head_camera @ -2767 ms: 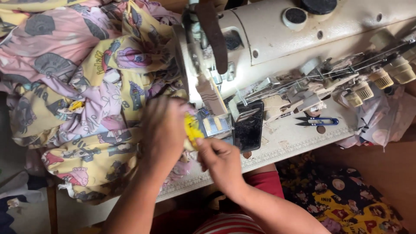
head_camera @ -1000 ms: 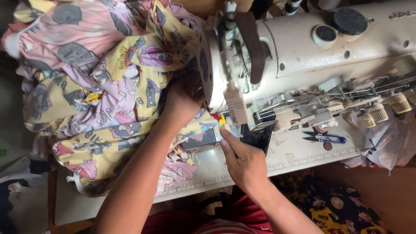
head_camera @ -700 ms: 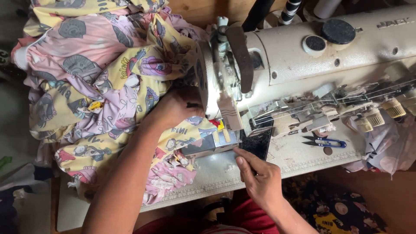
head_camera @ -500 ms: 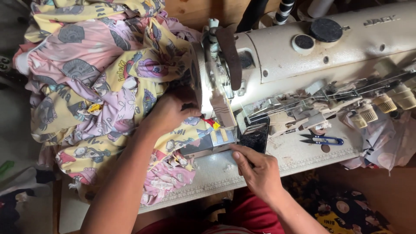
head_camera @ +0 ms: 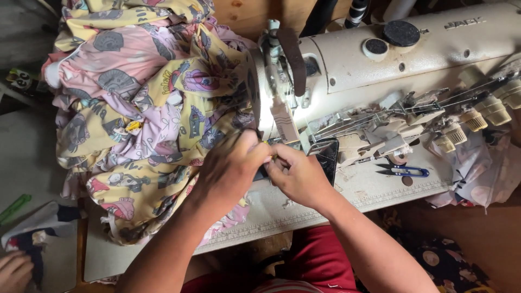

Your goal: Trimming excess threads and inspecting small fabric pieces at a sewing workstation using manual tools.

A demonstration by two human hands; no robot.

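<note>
Under the sewing machine (head_camera: 380, 70) head, left hand (head_camera: 230, 171) and right hand (head_camera: 298, 176) meet — both pinching printed fabric (head_camera: 146, 119).

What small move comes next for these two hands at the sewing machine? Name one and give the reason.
Probably ease the printed fabric edge flat under the needle end of the sewing machine. The left hand and right hand meet just in front of that end, fingertips pinched together on something small that cannot be made out, while the rest of the cloth lies bunched to the left.

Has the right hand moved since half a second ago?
Yes. The right hand has gone up and left, toward the sewing machine head, and now meets the left hand there.
</note>
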